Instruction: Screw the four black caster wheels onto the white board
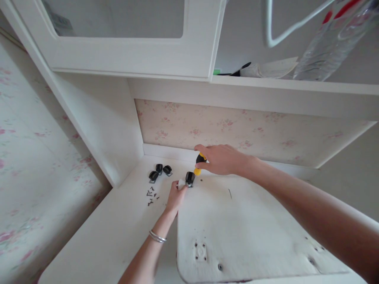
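Note:
My right hand is wrapped round a yellow and black screwdriver, which points down beside a black caster wheel. That caster stands on its metal plate at the far left corner of a white board lying flat. With closed fingers, my left hand grips the board's left edge at this corner, thumb near the caster plate. The screwdriver's tip is mostly hidden behind the caster. On the board's near left part, a square mark with screw holes shows.
Several loose casters lie on the white desk to the left, with scattered screws in front of them. A white cabinet overhangs the desk. On its shelf stands a clear plastic-wrapped package. Floral wallpaper covers the back.

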`<state>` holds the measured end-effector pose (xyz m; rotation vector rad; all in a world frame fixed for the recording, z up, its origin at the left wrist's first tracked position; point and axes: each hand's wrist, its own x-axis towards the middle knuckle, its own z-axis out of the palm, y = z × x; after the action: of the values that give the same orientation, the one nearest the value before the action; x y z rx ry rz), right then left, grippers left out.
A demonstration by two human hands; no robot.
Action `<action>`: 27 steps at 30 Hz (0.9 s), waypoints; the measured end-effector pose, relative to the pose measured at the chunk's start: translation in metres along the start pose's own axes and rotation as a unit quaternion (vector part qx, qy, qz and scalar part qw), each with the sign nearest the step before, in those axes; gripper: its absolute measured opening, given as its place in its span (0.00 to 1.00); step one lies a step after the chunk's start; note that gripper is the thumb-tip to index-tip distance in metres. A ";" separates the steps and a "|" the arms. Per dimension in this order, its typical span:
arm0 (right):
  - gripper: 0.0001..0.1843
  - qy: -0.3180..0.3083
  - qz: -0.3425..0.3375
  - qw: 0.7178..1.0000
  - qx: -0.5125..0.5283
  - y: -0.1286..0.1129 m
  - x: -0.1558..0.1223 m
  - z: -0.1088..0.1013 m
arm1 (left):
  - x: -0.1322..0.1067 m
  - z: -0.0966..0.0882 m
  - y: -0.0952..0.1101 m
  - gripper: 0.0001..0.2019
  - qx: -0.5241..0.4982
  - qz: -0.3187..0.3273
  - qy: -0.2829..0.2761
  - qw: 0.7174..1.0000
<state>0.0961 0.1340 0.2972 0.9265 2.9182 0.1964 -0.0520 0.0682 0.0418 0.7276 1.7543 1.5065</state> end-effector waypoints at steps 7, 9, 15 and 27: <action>0.31 0.009 0.027 0.998 -0.052 -0.002 0.004 0.002 | -0.003 0.000 0.005 0.18 0.010 0.003 0.004 1.000; 0.30 0.001 0.021 0.999 -0.026 -0.001 0.003 0.001 | -0.002 0.000 0.004 0.18 0.011 0.004 0.006 1.000; 0.25 -0.008 -0.010 1.000 -0.016 -0.001 0.001 0.001 | -0.002 -0.001 0.003 0.19 0.012 0.002 0.003 1.000; 0.30 -0.002 0.032 0.998 -0.050 -0.003 0.003 0.005 | -0.004 -0.001 0.003 0.19 0.016 0.000 -0.002 1.000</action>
<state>0.0928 0.1339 0.2922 1.0050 2.8473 0.3401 -0.0507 0.0654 0.0459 0.7466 1.7803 1.4790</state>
